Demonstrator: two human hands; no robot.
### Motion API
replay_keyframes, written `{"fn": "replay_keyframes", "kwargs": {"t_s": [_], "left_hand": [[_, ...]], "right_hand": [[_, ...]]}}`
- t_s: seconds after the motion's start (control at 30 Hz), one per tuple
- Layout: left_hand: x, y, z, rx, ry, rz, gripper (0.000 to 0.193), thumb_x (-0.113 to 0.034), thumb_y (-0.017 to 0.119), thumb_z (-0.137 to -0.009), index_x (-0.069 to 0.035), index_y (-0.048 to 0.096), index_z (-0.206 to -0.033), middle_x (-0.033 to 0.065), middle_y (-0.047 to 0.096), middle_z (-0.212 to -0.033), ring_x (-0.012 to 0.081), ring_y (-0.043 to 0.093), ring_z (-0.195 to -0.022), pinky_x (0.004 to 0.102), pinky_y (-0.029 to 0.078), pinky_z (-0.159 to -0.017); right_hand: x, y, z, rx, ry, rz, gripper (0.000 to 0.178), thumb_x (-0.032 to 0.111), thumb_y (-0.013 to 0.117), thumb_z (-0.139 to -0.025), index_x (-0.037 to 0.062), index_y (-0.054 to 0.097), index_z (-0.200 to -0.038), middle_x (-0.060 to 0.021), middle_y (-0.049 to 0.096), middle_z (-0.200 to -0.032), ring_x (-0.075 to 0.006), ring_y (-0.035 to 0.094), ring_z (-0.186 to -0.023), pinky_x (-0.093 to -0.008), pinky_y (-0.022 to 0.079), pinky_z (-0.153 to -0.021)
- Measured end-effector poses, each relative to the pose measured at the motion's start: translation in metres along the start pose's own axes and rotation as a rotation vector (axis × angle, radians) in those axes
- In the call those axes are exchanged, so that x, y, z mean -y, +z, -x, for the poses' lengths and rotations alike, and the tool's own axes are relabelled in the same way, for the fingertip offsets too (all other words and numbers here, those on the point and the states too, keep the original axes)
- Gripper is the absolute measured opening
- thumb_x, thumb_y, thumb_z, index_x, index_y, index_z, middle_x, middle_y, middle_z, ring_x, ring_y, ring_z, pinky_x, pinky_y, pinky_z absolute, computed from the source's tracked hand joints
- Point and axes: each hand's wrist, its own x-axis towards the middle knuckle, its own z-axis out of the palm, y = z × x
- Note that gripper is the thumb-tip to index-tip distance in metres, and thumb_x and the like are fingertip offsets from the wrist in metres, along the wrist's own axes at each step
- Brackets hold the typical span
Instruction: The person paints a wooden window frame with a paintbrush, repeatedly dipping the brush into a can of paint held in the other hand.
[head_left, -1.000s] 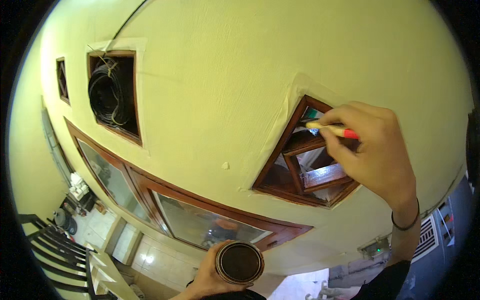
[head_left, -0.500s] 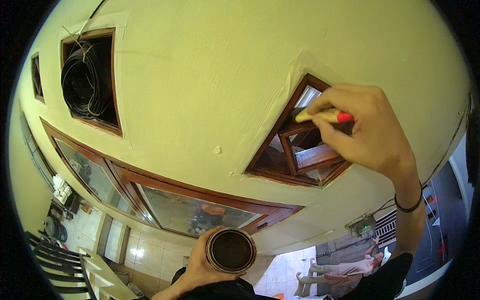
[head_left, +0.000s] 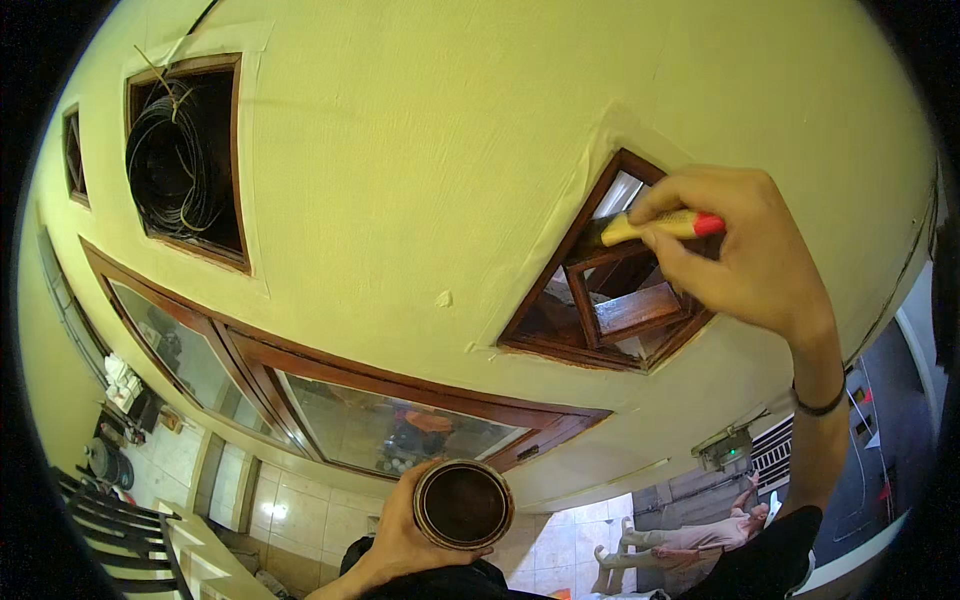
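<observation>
My right hand (head_left: 745, 245) grips a paintbrush (head_left: 655, 227) by its yellow handle with a red end. The dark bristles are at the upper part of a diamond-shaped brown wooden frame (head_left: 583, 262) set in the wall, with a smaller wooden square inside it. My fingers cover the frame's right side. Low in the view, my left hand (head_left: 410, 530) is wrapped round an open round can (head_left: 463, 505) with dark brown liquid in it, held upright below the wall openings.
The yellow-green wall (head_left: 420, 150) carries a square opening with coiled black cable (head_left: 175, 165) at upper left. A long wooden-framed window (head_left: 400, 415) runs below. Far down, a person (head_left: 700, 540) stands on the tiled floor at lower right; a dark slatted chair (head_left: 125, 540) is at lower left.
My right hand and the paintbrush have shifted slightly to the right relative to the frame. The view has moved a little; the left hand still holds the can.
</observation>
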Motion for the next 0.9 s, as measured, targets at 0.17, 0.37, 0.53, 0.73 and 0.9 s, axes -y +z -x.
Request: {"fn": "replay_keyframes", "kwargs": {"t_s": [0.17,0.37,0.53,0.73,0.9], "left_hand": [[-0.005,0.000,0.001,0.003,-0.024,0.030,0.126,-0.034,0.108,-0.055,0.004,0.037,-0.152,0.0203,0.061,-0.141,0.0314,0.062,-0.133,0.0447,0.048,-0.115],[-0.006,-0.004,-0.002,0.038,-0.034,-0.045,0.125,-0.031,0.108,-0.055,0.004,0.036,-0.152,0.0207,0.060,-0.143,0.0308,0.061,-0.134,0.0447,0.048,-0.116],[-0.013,0.000,-0.008,0.061,0.004,-0.015,0.123,-0.026,0.108,-0.056,0.004,0.037,-0.151,0.0202,0.059,-0.144,0.0302,0.061,-0.134,0.0449,0.047,-0.116],[-0.014,0.006,-0.015,0.105,0.036,-0.123,0.122,-0.026,0.108,-0.055,0.004,0.037,-0.150,0.0202,0.060,-0.142,0.0298,0.061,-0.133,0.0452,0.048,-0.115],[0.001,0.005,-0.011,0.139,-0.040,-0.080,0.130,-0.031,0.110,-0.050,0.002,0.035,-0.150,0.0208,0.055,-0.146,0.0322,0.058,-0.137,0.0474,0.046,-0.118]], "right_hand": [[0.020,-0.031,0.039,0.015,0.060,-0.223,0.015,0.001,0.075,-0.083,-0.0035,0.075,-0.097,-0.0137,0.075,-0.082,-0.0194,0.075,-0.073,-0.0319,0.057,-0.065],[0.015,0.004,0.118,-0.290,0.680,-0.665,0.019,0.013,0.067,-0.101,-0.0062,0.071,-0.102,-0.0150,0.073,-0.075,-0.0139,0.067,-0.049,-0.0245,0.049,-0.041],[0.014,0.077,0.198,-0.499,0.883,-1.012,0.026,0.020,0.066,-0.105,-0.0053,0.070,-0.103,-0.0155,0.072,-0.075,-0.0140,0.062,-0.045,-0.0250,0.046,-0.039],[0.027,0.122,0.259,-0.720,1.106,-1.299,0.025,0.023,0.063,-0.107,-0.0016,0.070,-0.108,-0.0131,0.071,-0.076,-0.0126,0.058,-0.045,-0.0250,0.042,-0.038],[0.061,0.130,0.272,-1.011,1.314,-1.087,0.029,0.031,0.064,-0.108,0.0018,0.067,-0.110,-0.0044,0.061,-0.071,-0.0091,0.049,-0.043,-0.0246,0.038,-0.037]]}}
